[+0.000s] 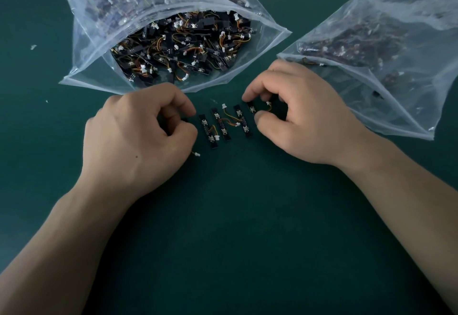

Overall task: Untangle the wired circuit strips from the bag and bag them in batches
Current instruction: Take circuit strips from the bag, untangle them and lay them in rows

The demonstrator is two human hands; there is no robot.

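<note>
1. We are working over a dark green bench (235,228), with both bare forearms reaching in from the near edge.
2. Our left hand (138,136) is curling its fingers in, thumb and forefinger closing on the left strip (185,119). That strip is mostly hidden under the hand, and its thin wire and white plug (197,154) are poking out below the knuckles.
3. Our right hand (297,116) is pinching the right strip (251,109), with the forefinger on its far end and the thumb at its near end. The other fingers are arching over the strip's small orange wire loop.
4. Between our hands, three loose strips (222,124) are lying on the bench side by side, each a black bar with short orange and yellow wires and white plugs. They are running roughly parallel and sitting close together, in line with the two we are holding.
5. Just beyond our left hand, the open bag (86,42) is lying with its mouth facing us, and a tangled heap of the same wired strips is filling it.
6. Beside our right hand, a second clear bag (401,72) is resting on the bench, with strips showing dimly through the plastic.
7. A couple of white scraps (33,47) are lying on the bench at the far left.
</note>
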